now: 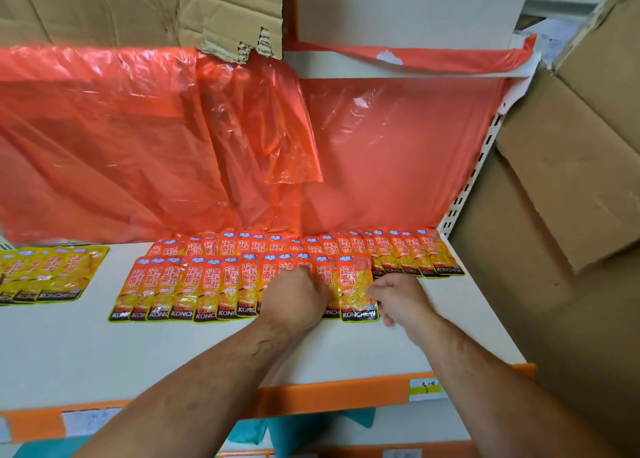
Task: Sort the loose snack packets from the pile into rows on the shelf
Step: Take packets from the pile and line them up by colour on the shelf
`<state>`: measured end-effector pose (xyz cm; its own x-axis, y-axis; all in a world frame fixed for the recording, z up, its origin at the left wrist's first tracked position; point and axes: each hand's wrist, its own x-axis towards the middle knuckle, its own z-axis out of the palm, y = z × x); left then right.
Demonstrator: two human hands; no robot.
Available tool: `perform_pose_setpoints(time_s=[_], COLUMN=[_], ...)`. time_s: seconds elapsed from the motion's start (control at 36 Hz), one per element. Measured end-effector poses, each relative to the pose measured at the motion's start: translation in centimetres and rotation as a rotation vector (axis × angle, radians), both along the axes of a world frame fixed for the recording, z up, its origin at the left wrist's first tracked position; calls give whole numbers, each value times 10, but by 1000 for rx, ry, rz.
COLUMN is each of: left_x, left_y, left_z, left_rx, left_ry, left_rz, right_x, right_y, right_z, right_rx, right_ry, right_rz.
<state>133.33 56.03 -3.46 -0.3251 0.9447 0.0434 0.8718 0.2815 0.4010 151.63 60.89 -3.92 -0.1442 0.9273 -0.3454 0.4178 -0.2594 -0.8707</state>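
Orange-red snack packets lie flat in two overlapping rows on the white shelf (86,353): a back row (346,246) and a front row (180,289). My left hand (294,298) lies curled on top of the front row near its right end, covering a few packets; what it holds is hidden. My right hand (398,296) pinches the right edge of the last front-row packet (356,291), which lies flat on the shelf. No loose pile is in view.
Yellow packets (52,274) lie in a row at the shelf's far left. Red plastic sheeting (156,138) hangs along the back. Cardboard boxes (571,180) stand to the right. An orange strip with price labels (346,393) lines the shelf's front edge.
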Motion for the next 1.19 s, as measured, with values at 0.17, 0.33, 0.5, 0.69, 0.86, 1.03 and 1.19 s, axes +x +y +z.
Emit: perform_pose_setpoints(time_s=[0.17, 0.33, 0.5, 0.69, 0.86, 1.03, 1.19], left_x=[-11, -26, -35, -40, -44, -46, -46], left_y=[-10, -13, -15, -22, -26, -27, -30], left_z=[2, 3, -3, -8, -7, -10, -6], left_rx=[126, 303, 339, 253, 232, 216, 162], left_ry=[61, 210, 261, 243, 200, 222, 265], left_rz=[-53, -156, -177, -170, -172, -169, -188], right_x=[-11, -23, -32, -39, -44, -41, -38], right_y=[0, 0, -4, -8, -10, -11, -15], right_z=[7, 10, 11, 12, 16, 14, 16], right_rx=[21, 95, 189, 204, 233, 324, 445], right_ry=[-126, -295, -454, -526, -668, -785, -798], right_rz=[-15, -53, -30, -38, -3, 33, 96])
